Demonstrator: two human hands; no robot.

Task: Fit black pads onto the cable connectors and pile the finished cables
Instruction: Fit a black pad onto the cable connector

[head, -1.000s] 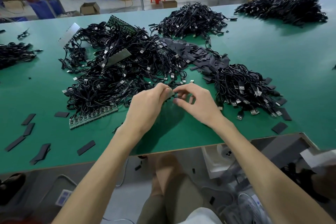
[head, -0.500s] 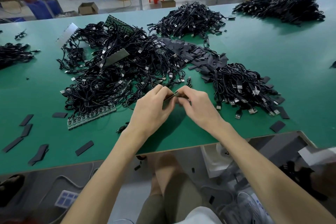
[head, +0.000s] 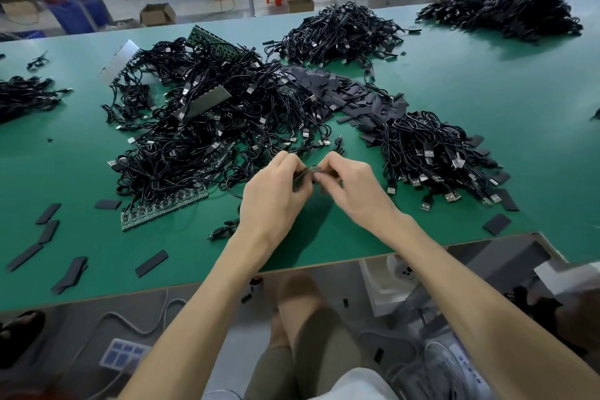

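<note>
Black against green: pinching a pad (head: 300,175) in the left hand (head: 276,201) grip and a cable connector (head: 314,169) in the right hand (head: 354,191) grip, just above the surface (head: 470,91), apparently mid-fit; next, seat squarely, then drop onto the likely finished pile (head: 431,156).

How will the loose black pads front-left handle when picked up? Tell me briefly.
Probably floppy: one black pad looks folded over itself. Likely light, since they look thin and flat on the green table. Flat strips should slide, not roll.
</note>
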